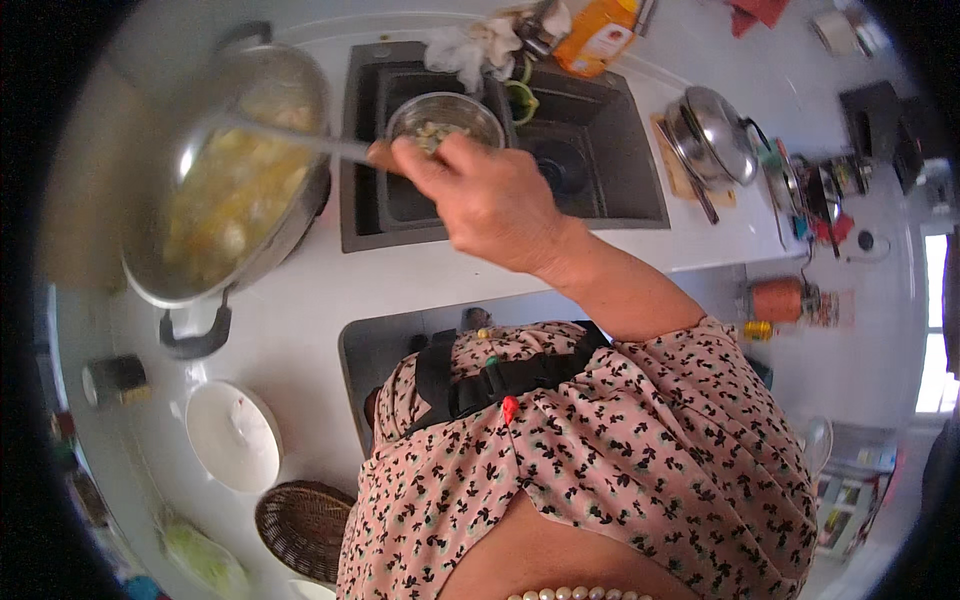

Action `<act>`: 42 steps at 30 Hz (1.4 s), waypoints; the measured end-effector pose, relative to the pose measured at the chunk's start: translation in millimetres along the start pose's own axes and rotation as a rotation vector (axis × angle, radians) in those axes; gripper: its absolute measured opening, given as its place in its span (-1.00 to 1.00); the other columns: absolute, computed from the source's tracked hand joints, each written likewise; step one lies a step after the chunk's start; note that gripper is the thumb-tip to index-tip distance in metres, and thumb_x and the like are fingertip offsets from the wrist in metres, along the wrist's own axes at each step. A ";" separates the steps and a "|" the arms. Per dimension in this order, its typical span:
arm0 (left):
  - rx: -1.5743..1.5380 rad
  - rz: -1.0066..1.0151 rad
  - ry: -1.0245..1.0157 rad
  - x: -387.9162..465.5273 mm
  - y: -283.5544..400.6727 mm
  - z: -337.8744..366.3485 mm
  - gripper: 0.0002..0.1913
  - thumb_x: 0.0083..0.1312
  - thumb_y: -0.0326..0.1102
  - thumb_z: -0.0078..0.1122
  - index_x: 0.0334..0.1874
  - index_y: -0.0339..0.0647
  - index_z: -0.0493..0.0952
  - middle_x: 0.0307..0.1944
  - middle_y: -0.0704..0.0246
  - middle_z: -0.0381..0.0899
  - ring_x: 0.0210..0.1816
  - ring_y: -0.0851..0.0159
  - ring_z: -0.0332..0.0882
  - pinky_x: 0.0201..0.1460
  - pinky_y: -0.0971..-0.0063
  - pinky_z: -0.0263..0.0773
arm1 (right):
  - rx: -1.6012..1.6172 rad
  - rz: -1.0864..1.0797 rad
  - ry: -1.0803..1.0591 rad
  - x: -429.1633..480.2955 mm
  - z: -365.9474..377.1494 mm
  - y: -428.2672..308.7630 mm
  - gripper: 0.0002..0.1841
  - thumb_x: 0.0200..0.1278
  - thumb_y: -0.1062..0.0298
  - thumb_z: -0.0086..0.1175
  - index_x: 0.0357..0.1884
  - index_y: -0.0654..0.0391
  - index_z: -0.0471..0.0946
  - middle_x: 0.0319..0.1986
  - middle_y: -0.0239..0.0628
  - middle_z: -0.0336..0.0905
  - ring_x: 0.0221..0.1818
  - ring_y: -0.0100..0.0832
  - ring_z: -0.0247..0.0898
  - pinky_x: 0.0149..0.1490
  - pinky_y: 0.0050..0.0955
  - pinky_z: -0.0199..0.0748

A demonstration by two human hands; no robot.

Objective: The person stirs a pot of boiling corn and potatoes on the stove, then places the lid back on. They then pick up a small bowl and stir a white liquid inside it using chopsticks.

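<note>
My right hand (487, 195) grips the end of a long-handled metal utensil (300, 139), whose far end reaches over a large two-handled metal pan (217, 289). Yellowish food (232, 195) with pale pieces fills the bottom of that pan; steam or blur veils its far side, and the utensil's head is unclear. Behind my fingers, a round metal bowl (448, 101) with chopped bits in it stands in the left basin of the dark double sink (630, 150). My left hand is out of view.
A white bowl (232, 439) and a brown woven basket (304, 525) stand at the lower left, near a bagged green vegetable (202, 559). Behind the sink are a crumpled plastic bag (472, 56) and an orange bottle (596, 37). A lidded metal pot (712, 135) is at the right.
</note>
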State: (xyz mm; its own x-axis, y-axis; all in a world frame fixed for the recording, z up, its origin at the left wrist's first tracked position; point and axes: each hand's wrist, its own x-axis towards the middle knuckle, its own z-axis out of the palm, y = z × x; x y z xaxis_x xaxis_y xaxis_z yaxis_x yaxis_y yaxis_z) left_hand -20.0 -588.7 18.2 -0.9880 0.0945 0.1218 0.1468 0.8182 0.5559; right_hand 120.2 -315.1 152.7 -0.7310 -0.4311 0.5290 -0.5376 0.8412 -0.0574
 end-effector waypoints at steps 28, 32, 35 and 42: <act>-0.035 -0.585 -0.376 -367.4 -55.7 90.8 -0.72 0.18 -0.13 0.13 -0.25 -0.19 0.63 -0.30 0.02 0.61 -0.24 -0.09 0.58 -0.22 0.10 0.46 | 1.215 1.651 -0.096 -197.9 -66.6 59.3 -0.64 0.19 0.46 -0.02 0.05 0.34 0.44 -0.52 -0.29 0.42 -0.62 -0.57 0.30 -0.61 -0.58 0.25; -0.024 -0.555 -0.353 -382.0 -69.2 117.7 -0.78 0.18 -0.23 0.12 -0.28 -0.22 0.62 -0.29 0.01 0.59 -0.24 -0.11 0.56 -0.19 0.10 0.45 | 1.254 1.704 -0.113 -192.6 -43.2 77.4 -0.83 0.20 0.46 0.01 -0.19 0.30 0.45 -0.49 -0.24 0.44 -0.59 -0.55 0.32 -0.62 -0.54 0.27; -0.061 -0.610 -0.344 -380.8 -52.4 108.3 -0.79 0.17 -0.25 0.13 -0.31 -0.25 0.60 -0.30 0.00 0.59 -0.23 -0.12 0.54 -0.17 0.08 0.44 | 1.333 1.745 -0.123 -194.9 -27.6 95.2 -0.83 0.22 0.45 0.00 -0.20 0.31 0.43 -0.47 -0.18 0.45 -0.58 -0.51 0.34 -0.62 -0.49 0.27; -0.128 -0.681 -0.288 -403.2 -43.4 110.0 -0.77 0.20 -0.21 0.11 -0.30 -0.26 0.57 -0.22 0.01 0.56 -0.16 -0.13 0.51 -0.15 0.06 0.41 | 1.286 1.781 -0.244 -224.9 9.5 115.0 -0.81 0.31 0.36 -0.07 -0.21 0.32 0.41 -0.49 -0.13 0.47 -0.62 -0.37 0.37 -0.64 -0.41 0.32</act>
State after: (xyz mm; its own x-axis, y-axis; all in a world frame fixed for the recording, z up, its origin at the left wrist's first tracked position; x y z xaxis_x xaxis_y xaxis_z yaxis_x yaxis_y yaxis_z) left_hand 366.9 -599.9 -145.5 -0.8328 -0.2498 -0.4939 -0.5147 0.6779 0.5250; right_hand 218.8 -124.5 19.1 -0.6032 0.2090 -0.7697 0.7214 -0.2688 -0.6383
